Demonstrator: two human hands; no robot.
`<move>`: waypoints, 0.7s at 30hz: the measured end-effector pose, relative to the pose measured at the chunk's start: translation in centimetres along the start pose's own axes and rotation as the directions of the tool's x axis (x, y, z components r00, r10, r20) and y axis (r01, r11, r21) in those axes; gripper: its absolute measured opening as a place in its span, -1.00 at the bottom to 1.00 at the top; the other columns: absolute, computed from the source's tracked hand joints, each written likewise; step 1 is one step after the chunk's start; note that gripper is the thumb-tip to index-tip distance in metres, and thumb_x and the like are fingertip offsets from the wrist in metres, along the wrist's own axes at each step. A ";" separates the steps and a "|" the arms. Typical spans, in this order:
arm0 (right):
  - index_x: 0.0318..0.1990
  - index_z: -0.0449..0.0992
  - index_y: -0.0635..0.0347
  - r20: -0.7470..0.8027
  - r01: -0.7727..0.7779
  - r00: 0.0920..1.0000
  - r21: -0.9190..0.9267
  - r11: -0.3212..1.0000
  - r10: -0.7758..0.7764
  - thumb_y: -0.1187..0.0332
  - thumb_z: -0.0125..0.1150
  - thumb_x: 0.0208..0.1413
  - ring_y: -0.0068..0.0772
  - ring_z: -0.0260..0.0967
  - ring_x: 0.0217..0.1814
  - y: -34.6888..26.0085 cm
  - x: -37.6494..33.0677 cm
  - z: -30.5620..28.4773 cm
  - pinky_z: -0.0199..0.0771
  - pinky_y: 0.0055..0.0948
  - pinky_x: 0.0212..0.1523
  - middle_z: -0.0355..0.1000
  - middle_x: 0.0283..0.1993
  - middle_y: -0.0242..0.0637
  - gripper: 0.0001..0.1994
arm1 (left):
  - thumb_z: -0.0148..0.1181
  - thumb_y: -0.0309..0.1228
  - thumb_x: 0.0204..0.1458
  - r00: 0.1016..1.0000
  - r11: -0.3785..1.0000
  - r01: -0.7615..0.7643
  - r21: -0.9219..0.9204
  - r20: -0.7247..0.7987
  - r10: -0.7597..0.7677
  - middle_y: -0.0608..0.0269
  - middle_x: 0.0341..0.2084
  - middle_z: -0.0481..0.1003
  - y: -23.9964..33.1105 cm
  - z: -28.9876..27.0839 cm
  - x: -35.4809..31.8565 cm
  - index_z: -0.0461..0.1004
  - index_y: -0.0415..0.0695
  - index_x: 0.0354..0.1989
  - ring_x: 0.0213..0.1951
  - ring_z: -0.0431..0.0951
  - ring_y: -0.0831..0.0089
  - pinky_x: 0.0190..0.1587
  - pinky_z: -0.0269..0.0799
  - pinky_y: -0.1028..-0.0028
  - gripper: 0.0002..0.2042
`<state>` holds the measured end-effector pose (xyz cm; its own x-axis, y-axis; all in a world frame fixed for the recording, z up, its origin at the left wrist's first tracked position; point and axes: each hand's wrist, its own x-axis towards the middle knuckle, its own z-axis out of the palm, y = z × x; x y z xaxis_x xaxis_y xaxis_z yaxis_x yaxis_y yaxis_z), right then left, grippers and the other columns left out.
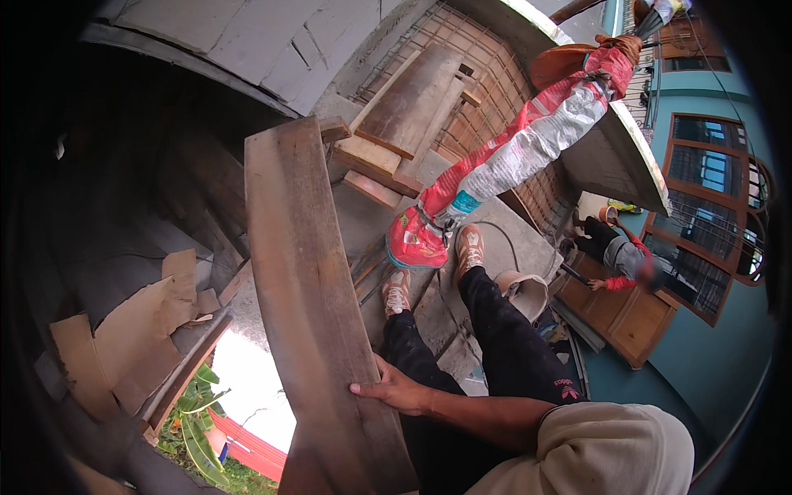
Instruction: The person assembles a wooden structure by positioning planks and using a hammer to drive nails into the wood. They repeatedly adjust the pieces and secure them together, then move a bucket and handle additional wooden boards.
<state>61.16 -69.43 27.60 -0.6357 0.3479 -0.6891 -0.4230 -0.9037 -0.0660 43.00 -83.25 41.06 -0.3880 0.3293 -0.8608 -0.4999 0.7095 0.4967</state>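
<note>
Daylight glares white at lower left; deep shadow fills the left, fisheye bending edges into black corners.

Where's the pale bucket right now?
In the head view, the pale round plastic bucket sits right of centre on the concrete slab, just right of the person's black-trousered right leg and below the red-and-white sack.
</note>
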 end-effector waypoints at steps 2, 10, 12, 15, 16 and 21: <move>0.59 -0.03 0.20 0.045 0.044 0.998 0.063 0.997 -0.047 0.26 0.44 0.33 -0.28 0.24 0.55 -2.9 0.4 -0.8 0.26 -0.23 0.55 0.29 0.50 -0.18 -0.14 | 0.25 -0.40 0.20 1.000 1.000 -0.014 -0.003 0.019 0.014 -0.04 0.34 0.40 -0.1 1.0 -0.7 0.21 -0.32 0.46 0.34 0.44 0.03 0.41 0.39 -0.01 -0.34; 0.59 0.00 0.11 -0.103 0.434 0.901 0.230 0.871 -0.422 0.09 0.30 0.42 -0.22 0.34 0.49 -20.3 6.2 -10.2 0.48 -0.08 0.39 0.30 0.48 -0.11 -0.22 | 0.29 -0.41 0.14 0.968 0.989 -0.137 -0.060 0.206 0.147 0.02 0.26 0.47 0.6 12.9 10.2 0.26 -0.30 0.44 0.29 0.49 0.01 0.39 0.42 -0.07 -0.34; 0.62 -0.03 0.12 -0.197 0.516 0.851 0.137 0.846 -0.487 -0.02 0.22 0.45 -0.19 0.37 0.46 -22.4 6.8 -13.1 0.51 -0.11 0.34 0.29 0.49 -0.06 -0.20 | 0.29 -0.50 0.18 0.955 0.995 -0.066 -0.077 0.285 0.085 0.11 0.38 0.37 2.8 19.8 18.1 0.18 -0.15 0.53 0.40 0.37 0.13 0.46 0.32 0.00 -0.29; 0.63 0.02 0.14 -0.272 0.490 0.804 -0.202 0.848 -0.529 -0.06 0.16 0.48 -0.25 0.48 0.37 -21.7 4.2 -17.3 0.50 -0.23 0.28 0.35 0.47 -0.04 -0.22 | 0.37 -0.44 0.19 0.858 0.986 -0.158 -0.044 0.488 0.160 0.18 0.33 0.41 4.9 33.1 28.7 0.25 -0.15 0.49 0.37 0.40 0.19 0.42 0.31 0.03 -0.32; 0.61 0.07 0.14 -0.208 0.420 0.866 -0.188 0.888 -0.454 -0.05 0.16 0.48 -0.29 0.50 0.34 -20.3 2.3 -18.6 0.49 -0.28 0.27 0.39 0.44 -0.06 -0.25 | 0.39 -0.44 0.19 0.890 0.994 -0.112 0.001 0.444 0.100 0.19 0.31 0.43 5.6 37.7 31.9 0.30 -0.15 0.44 0.33 0.45 0.21 0.35 0.40 0.04 -0.36; 0.53 0.26 0.19 -0.259 0.039 0.956 -0.346 0.938 -0.136 -0.02 0.21 0.46 -0.46 0.55 0.10 -12.5 -7.9 -24.3 0.46 -0.40 0.14 0.54 0.13 -0.25 -0.33 | 0.44 -0.45 0.15 0.865 0.985 -0.119 0.124 0.499 0.042 0.13 0.23 0.49 7.1 53.7 41.1 0.38 -0.15 0.32 0.27 0.51 0.18 0.25 0.53 0.03 -0.44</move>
<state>87.11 -66.93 16.32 -0.3832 0.3905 -0.8371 -0.1984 -0.9199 -0.3383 65.07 -31.21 3.24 0.0301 0.6257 -0.7795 -0.3504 0.7370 0.5780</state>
